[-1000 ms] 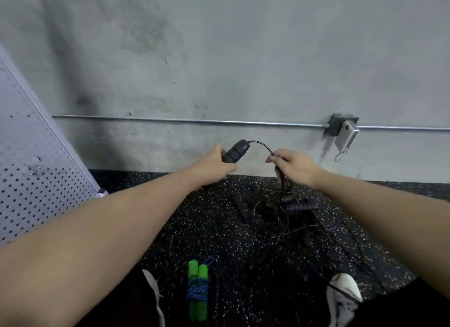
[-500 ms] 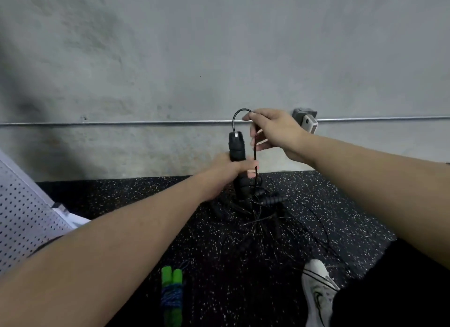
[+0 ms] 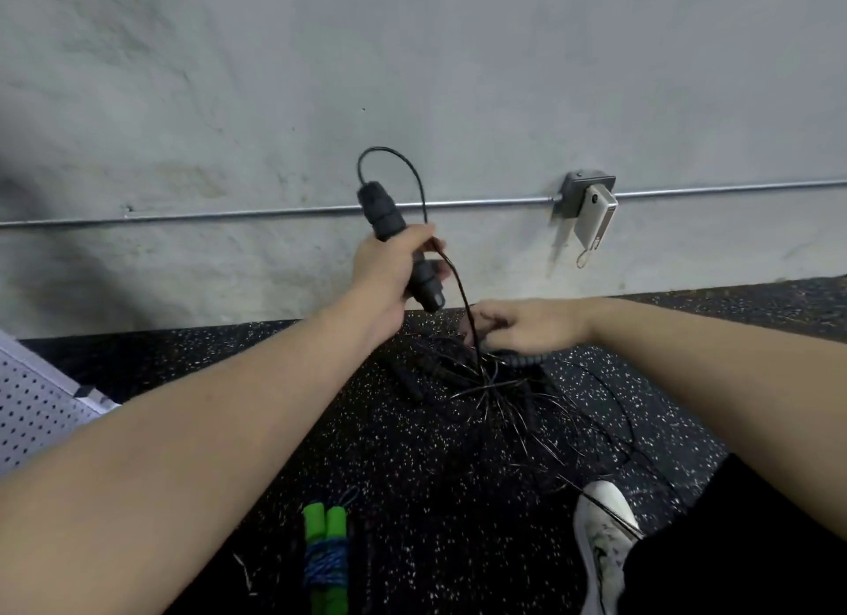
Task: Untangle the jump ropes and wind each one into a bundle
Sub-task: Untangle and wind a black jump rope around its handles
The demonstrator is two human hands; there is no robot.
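Speckled black rubber floor (image 3: 389, 454) meets a grey concrete wall (image 3: 412, 64), along which a thin metal conduit (image 3: 275, 211) runs to a junction box (image 3: 589, 192). A white pegboard panel (image 3: 32, 413) shows at the left edge.

From the head camera, the left hand (image 3: 389, 270) is raised in front of the wall, its fingers curled round a black jump rope handle (image 3: 398, 243) held tilted. A thin black cord (image 3: 412, 170) arcs out of the handle's top and drops to the tangle of black ropes (image 3: 490, 385) on the floor. The right hand (image 3: 522, 325) is low over that tangle, fingers bent around the cord and a ribbed black handle (image 3: 522, 360). Nearer the person, a green-handled rope (image 3: 325, 559) lies wound into a bundle, beside a white shoe (image 3: 600, 532).
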